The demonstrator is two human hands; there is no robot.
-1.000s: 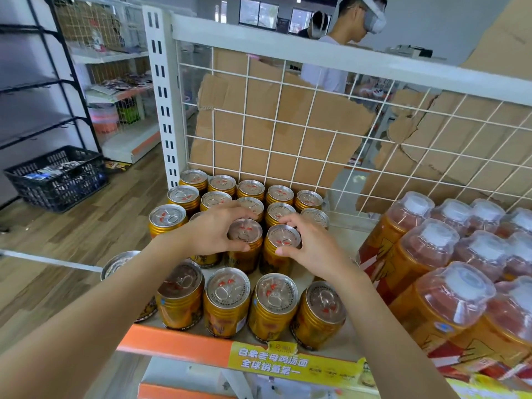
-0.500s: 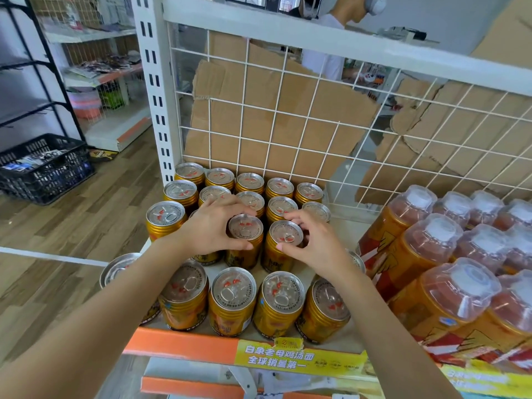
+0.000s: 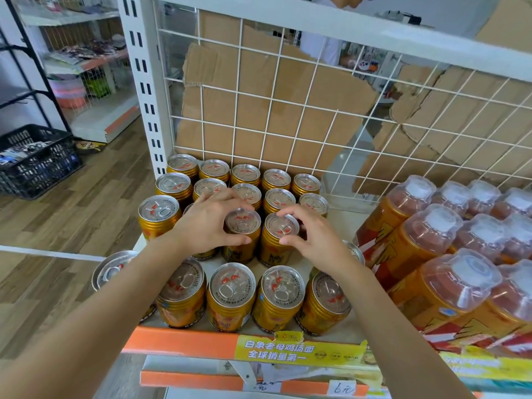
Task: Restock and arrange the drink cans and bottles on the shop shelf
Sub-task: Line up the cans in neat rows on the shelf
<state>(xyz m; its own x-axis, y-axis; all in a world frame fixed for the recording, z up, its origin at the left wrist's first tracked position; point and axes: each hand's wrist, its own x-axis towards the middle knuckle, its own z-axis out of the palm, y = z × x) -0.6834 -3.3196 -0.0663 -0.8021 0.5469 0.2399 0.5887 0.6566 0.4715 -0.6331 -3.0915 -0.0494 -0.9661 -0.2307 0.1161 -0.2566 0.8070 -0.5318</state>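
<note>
- Read "白象老母鸡汤面 全球销量第一" on yellow strip [image 3: 299,351] along shelf edge [image 3: 178,341], nearer than right hand [image 3: 316,240].
- Read "6元" on white tag [image 3: 344,387], lower still.
- Read "VITAMIN DRINK CO., LTD" round can lid [image 3: 231,285], nearer than left hand [image 3: 205,226].

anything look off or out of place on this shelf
The leftmost front can sits out of line, seemingly at the shelf's left end, partly hidden by an arm. The cardboard behind the wire grid is torn and ragged.
</note>
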